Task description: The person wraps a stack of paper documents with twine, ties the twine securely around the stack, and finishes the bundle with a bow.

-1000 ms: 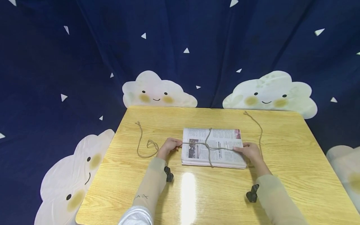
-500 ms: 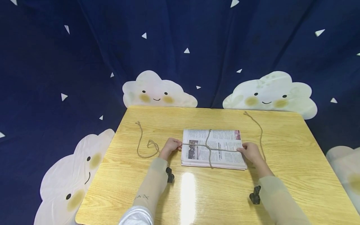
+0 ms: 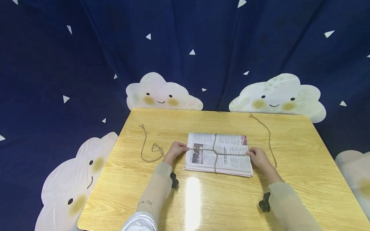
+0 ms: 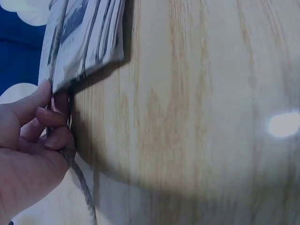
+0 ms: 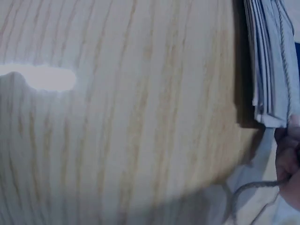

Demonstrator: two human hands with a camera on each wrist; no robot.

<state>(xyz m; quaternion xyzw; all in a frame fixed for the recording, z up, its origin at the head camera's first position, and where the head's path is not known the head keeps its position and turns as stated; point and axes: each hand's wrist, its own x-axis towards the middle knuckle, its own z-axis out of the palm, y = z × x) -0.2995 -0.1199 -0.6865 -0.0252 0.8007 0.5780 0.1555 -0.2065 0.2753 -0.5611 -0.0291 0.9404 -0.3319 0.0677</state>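
While I stand at the work, the flat stack of folded, grey-white printed newspapers point(image 3: 228, 163) lies near the middle of the pale yellow wood-grain table point(image 3: 231, 205), long side running left to right between my hands. Over it passes a thin, twisted brown cord point(image 3: 215, 152) in a cross, one run near to far, the other side to side, meeting about mid-sheet. I judge the central crossing serves to spread its hold evenly over the loose layers; whether it is knotted or merely turned I cannot tell.

Grip, left: my bare left hand point(image 3: 177, 149) grasps the crosswise run at the left edge of the stack — pinched between thumb and curled fingers, the remainder leaving below the palm. Grip, right: my bare right hand point(image 3: 258, 157) pinches the same run at the opposite edge; part of this hand falls outside the right wrist view. Neither is released. The nearly straight line between them suggests opposed tension, hence the hands at opposite ends.

The looped brown left tail point(image 3: 144, 141) and the bent brown right tail point(image 3: 269, 138) lie on the table, clear of the crossing — apparently to avoid fouling it.
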